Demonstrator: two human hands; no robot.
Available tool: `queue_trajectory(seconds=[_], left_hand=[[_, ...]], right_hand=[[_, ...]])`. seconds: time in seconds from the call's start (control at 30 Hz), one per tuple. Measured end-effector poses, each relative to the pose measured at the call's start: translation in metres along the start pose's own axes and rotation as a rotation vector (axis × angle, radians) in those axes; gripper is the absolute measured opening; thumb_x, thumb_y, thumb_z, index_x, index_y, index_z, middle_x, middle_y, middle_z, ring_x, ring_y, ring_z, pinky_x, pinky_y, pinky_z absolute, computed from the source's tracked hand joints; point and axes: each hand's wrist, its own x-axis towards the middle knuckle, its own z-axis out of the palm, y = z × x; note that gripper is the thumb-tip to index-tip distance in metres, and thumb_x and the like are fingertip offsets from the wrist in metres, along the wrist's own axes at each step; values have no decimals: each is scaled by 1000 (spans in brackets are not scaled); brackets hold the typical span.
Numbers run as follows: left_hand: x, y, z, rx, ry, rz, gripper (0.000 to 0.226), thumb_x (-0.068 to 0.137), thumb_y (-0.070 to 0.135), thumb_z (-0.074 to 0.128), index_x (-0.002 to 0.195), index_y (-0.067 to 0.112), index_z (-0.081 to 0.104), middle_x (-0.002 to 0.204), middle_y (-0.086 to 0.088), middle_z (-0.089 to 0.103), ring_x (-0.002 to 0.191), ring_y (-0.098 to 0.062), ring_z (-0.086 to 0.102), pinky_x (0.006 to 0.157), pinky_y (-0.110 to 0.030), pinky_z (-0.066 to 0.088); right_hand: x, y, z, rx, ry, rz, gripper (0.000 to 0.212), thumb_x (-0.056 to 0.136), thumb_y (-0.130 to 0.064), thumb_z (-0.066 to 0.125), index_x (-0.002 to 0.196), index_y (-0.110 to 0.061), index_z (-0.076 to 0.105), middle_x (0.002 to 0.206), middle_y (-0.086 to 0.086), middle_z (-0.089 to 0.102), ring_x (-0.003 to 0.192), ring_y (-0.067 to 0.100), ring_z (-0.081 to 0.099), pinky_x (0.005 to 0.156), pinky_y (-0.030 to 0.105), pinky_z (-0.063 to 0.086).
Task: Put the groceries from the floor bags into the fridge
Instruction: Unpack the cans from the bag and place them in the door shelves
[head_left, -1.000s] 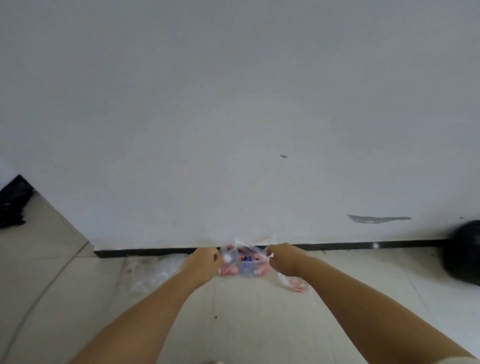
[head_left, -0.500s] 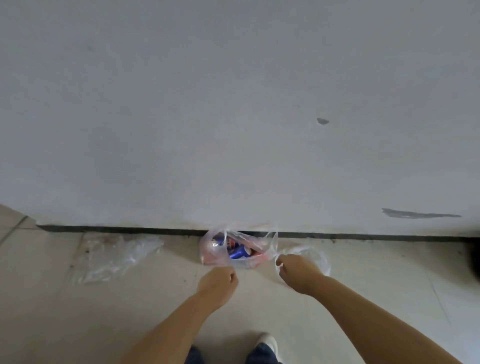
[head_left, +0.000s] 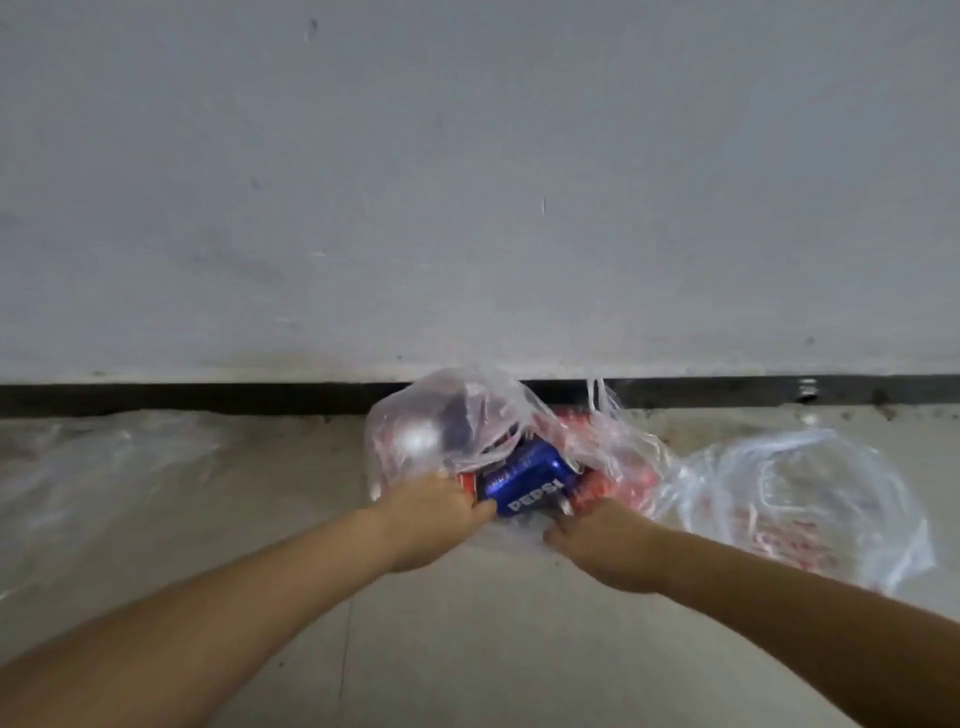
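- The clear bag lies against the wall, which blocks anything behind it.
- Left of the bag: flattened plastic on the floor.
- Right: another crumpled bag, touching.
- Nearer side: bare floor.

Bare indoor room, type undetermined: plain white wall, black skirting, pale tiled floor; clear plastic bags lying on it.
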Motion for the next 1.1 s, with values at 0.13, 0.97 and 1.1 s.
queue_trajectory(seconds=[0.13,0.97,1.1], left_hand=[[-9,-4,8,-194,-107,-52,23,100,19,31,104,11,52,106,-14,55,94,-25,55,75,-30,38],[10,-67,40,-1282,609,-795,39,94,41,46,125,20,55,114,-3,59,107,-22,58,82,-29,45],[16,-74,36,-858,536,-751,36,94,38,47,106,13,69,120,-7,55,110,-24,56,82,-24,40]], right_hand=[[-8,-3,-7,76,-23,-1,30,97,-23,39,122,-10,50,107,13,64,97,30,62,83,34,47],[0,77,-35,326,189,586,40,99,-38,33,120,-20,61,111,2,64,95,16,64,79,29,54],[17,47,-71,512,265,228,41,101,-28,34,142,-32,38,140,4,50,118,20,56,97,33,49]])
